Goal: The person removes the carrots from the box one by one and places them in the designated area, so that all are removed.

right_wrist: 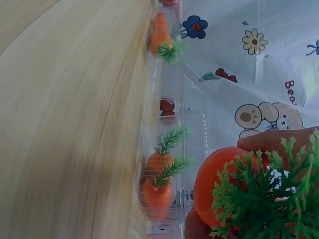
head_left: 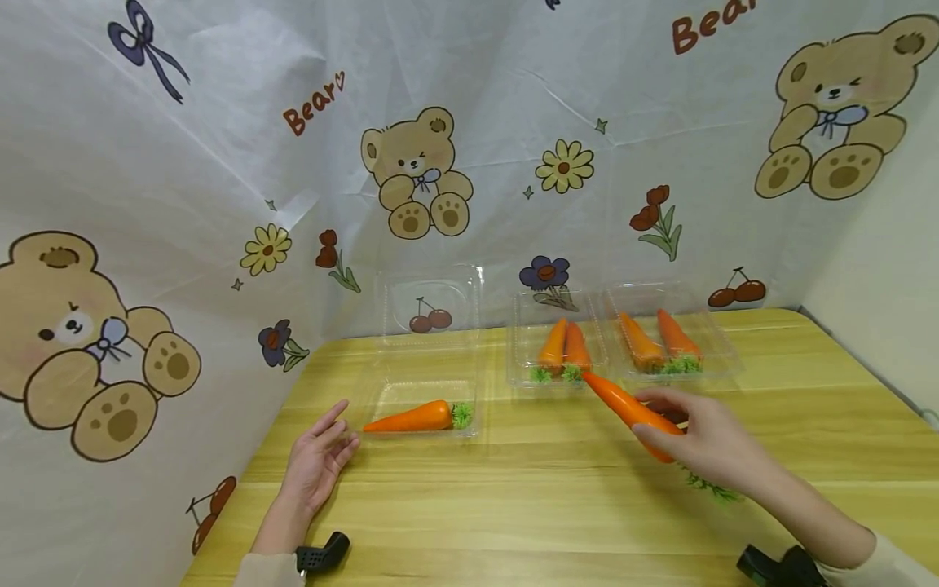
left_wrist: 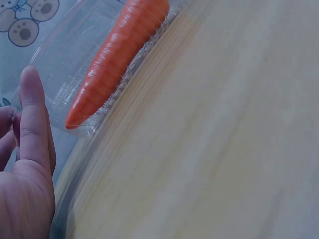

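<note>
My right hand (head_left: 700, 432) grips an orange toy carrot (head_left: 623, 401) by its thick end, above the table. The carrot's tip points up and left, and its green leafy top (right_wrist: 269, 199) hangs below the hand. At the left, my left hand (head_left: 319, 461) has its fingers extended beside the left clear plastic box (head_left: 477, 408). In the left wrist view the fingers (left_wrist: 32, 114) are at the box's edge; whether they touch it I cannot tell. One carrot (head_left: 414, 417) lies in that box, tip toward the left hand. The box's lid (head_left: 429, 281) stands open behind it.
A middle clear box (head_left: 517, 367) holds two carrots (head_left: 553, 346), and a right clear box (head_left: 722, 359) holds two more (head_left: 676, 333). Both lids stand raised at the back. Behind the wooden table (head_left: 513, 514) hangs a cloth (head_left: 499, 98) printed with bears and flowers.
</note>
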`<state>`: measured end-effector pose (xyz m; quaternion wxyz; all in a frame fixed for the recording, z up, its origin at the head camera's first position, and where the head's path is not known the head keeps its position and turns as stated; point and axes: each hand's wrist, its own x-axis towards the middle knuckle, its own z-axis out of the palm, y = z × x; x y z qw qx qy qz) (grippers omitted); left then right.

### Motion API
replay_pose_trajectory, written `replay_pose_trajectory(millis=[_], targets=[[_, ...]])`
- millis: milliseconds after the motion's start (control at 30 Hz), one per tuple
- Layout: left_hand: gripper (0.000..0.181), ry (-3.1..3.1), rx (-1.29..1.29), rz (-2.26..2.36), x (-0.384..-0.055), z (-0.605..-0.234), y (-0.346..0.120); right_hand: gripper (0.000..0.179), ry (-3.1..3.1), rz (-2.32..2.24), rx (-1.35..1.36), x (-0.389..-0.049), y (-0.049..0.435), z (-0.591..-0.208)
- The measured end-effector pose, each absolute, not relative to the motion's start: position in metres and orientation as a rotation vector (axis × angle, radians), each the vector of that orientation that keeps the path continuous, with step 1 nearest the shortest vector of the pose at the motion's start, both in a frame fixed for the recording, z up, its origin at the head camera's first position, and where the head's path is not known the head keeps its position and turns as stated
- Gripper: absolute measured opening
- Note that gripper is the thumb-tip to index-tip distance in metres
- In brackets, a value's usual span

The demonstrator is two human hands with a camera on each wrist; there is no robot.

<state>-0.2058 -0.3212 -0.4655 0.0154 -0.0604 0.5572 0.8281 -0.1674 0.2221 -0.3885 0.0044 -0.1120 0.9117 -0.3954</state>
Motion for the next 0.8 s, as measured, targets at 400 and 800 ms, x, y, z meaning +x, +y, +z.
replay_pose_trajectory(millis=[400, 800], targets=[[0.057, 1.731, -0.195, 2.585, -0.204, -0.465, -0.323, 0.052, 2.901, -1.178, -0.307, -0.166, 0.240, -0.392], [0.062, 1.733, -0.203, 2.578, -0.207, -0.465, -0.322, 0.054, 2.990, -1.110, -0.240, -0.163, 0.266, -0.396]])
